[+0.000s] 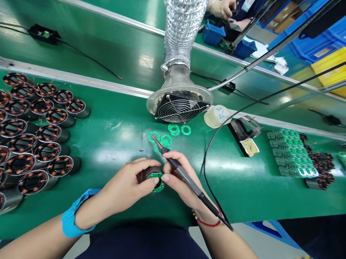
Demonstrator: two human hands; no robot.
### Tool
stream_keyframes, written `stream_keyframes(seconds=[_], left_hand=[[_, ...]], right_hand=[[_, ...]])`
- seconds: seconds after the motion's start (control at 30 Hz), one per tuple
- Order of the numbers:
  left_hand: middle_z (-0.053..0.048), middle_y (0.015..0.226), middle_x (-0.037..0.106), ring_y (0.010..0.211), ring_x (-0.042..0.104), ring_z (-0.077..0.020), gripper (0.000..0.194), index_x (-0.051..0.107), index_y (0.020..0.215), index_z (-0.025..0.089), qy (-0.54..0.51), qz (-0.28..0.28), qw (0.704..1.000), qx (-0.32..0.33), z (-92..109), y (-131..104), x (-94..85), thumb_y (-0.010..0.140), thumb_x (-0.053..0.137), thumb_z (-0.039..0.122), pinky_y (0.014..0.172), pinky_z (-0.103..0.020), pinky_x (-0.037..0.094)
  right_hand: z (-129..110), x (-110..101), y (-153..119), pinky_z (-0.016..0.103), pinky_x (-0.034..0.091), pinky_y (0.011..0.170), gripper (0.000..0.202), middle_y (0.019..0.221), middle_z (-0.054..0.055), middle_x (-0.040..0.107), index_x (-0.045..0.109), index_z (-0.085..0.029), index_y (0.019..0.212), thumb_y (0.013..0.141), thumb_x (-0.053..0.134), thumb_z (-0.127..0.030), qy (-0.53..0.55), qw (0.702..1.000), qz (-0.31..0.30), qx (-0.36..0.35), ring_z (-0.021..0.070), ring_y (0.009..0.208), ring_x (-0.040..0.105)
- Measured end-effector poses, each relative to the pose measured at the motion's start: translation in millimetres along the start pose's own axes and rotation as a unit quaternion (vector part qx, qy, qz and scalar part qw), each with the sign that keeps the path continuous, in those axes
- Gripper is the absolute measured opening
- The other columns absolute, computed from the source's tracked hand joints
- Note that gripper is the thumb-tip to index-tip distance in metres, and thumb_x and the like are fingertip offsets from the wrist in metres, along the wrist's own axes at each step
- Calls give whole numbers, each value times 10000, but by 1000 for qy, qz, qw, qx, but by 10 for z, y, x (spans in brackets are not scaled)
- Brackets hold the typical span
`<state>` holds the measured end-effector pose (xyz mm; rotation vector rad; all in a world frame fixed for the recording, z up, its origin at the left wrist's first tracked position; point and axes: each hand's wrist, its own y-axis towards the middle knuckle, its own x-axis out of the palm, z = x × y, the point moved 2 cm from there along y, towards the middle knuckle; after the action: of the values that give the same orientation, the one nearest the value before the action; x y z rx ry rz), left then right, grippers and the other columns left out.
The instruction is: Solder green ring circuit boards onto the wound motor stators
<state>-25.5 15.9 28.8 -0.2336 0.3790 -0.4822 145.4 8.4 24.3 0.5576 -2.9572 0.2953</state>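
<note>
My left hand [133, 181] is wrapped round a dark motor stator [146, 173], its thumb on the green ring-shaped circuit board [159, 188] at the stator's near end. In my right hand [182, 179] lies a soldering iron [185, 176], its tip pointing up and left, away from the stator. My right thumb and a finger are also close to the board's edge; whether they touch it I cannot tell. Past the iron's tip, several loose green ring boards [166, 140] lie on the bench. A blue strap [79, 213] circles my left wrist.
Rows of wound stators [23, 142] cover the left. A fume extractor [180, 103] hangs ahead. Behind it are a round pale container [217, 116] and a soldering iron stand [244, 134]. Stacked boards [292, 153] stand right. The iron's cable [207, 157] loops right. A co-worker's hand [224, 8] shows beyond.
</note>
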Motion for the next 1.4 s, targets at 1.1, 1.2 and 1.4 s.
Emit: stream_keyframes(seconds=[1.1,1.2,1.4], left_hand=[[-110,1208,644,1099,611,-238,288,613,1160,128,207,375,895,-121,284,1703,-1824,948,564,316,958,-424,486],[-73,1018,709,988,632,-236,240,656,1054,137,239,332,904,-123,289,1027,-1900,910,537,287,871,-307,479],[-29,895,670,901,588,-227,238,661,815,230,383,169,906,-69,-97,-595,-1456,882,528,415,845,-340,482]], right_hand=[[23,-1700,-67,358,566,685,293,856,73,705,682,-203,1059,896,565,-417,-438,798,342,-236,223,758,686],[47,-1628,-115,371,572,704,340,928,89,744,686,-205,1100,886,593,-452,-395,826,339,-218,227,760,715],[55,-1382,-224,397,563,629,420,758,54,760,601,-197,1242,922,570,-468,-292,863,359,-204,234,578,719]])
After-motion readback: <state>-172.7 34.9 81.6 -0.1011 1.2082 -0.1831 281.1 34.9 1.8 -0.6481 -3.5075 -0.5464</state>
